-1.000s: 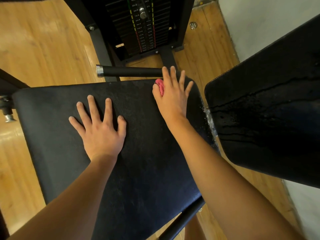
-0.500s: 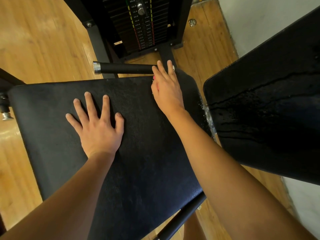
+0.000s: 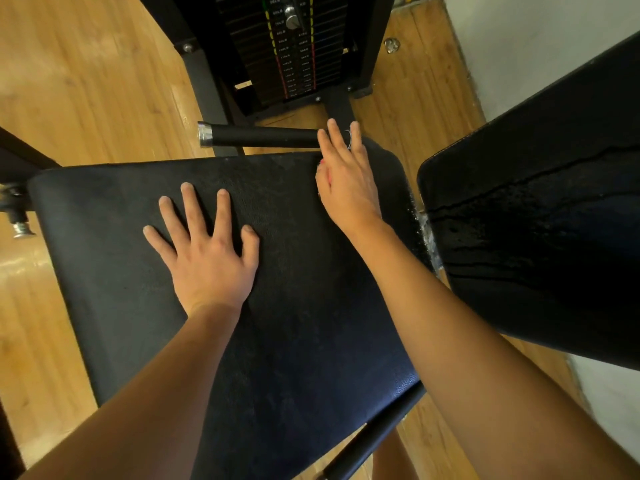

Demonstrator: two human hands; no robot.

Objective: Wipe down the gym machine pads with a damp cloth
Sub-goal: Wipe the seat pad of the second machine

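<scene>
A black seat pad (image 3: 304,341) fills the middle of the view. My left hand (image 3: 207,251) lies flat on it with fingers spread. My right hand (image 3: 346,178) presses flat at the pad's far right corner, fingers straight and reaching over the edge. A pink cloth (image 3: 322,166) lies under that palm; only a sliver shows by the thumb. A second black pad (image 3: 540,230), the back rest, stands at the right with wet streaks on it.
A black handle bar (image 3: 259,136) with a chrome cap runs just beyond the seat pad. The weight stack (image 3: 291,46) and its frame stand behind it. Wooden floor (image 3: 86,81) lies at the left, a pale wall at the far right.
My right hand slid with the cloth toward the pad's far edge, and the cloth is now almost hidden under it. My left hand stayed flat in place.
</scene>
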